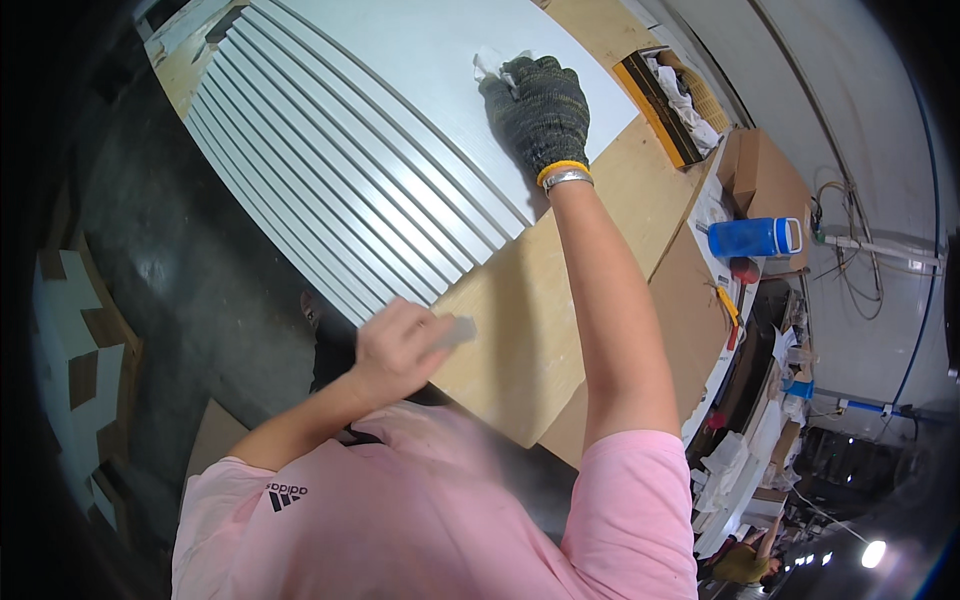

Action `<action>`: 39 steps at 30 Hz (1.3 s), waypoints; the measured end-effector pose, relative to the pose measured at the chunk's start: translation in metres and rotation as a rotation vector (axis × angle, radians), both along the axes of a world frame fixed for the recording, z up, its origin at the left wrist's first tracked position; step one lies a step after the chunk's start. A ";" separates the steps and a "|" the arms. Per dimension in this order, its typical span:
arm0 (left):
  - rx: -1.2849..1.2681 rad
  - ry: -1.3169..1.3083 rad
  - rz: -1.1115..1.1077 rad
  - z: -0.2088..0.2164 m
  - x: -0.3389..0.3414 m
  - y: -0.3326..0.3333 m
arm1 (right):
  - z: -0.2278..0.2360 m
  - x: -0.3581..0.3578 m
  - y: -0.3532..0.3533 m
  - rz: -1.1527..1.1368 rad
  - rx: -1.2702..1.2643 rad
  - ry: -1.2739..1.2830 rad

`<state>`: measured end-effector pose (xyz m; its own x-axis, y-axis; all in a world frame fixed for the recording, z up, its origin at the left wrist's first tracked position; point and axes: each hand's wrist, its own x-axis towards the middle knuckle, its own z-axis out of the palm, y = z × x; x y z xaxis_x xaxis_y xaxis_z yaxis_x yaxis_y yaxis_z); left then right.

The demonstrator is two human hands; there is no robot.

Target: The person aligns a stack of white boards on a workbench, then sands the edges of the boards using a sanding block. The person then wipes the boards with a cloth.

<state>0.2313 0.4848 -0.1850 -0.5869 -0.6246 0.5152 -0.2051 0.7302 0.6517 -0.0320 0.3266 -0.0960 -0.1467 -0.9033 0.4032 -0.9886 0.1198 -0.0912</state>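
Our gloved right hand (540,110) clutches a white cloth (490,64) on the white panel (430,65), right of the strips (330,180); we should press evenly. Nearer, our left hand (395,345) grips what seems a grey pad (459,332), blurred.

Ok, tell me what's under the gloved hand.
A crumpled white wad pokes out beside the right hand, over the white panel. The glove covers any more of the wad and whatever lies directly beneath the palm.

Head-worn fisheye view, steeply downward, close above the white panel (420,60)
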 end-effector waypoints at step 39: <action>0.247 0.104 0.680 -0.024 0.093 -0.135 | 0.005 0.003 -0.001 -0.023 0.011 0.013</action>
<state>0.3246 0.3495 -0.2085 0.0160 -0.9388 0.3440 -0.4892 0.2927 0.8216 -0.0287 0.3259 -0.0914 -0.1623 -0.9042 0.3950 -0.9867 0.1436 -0.0767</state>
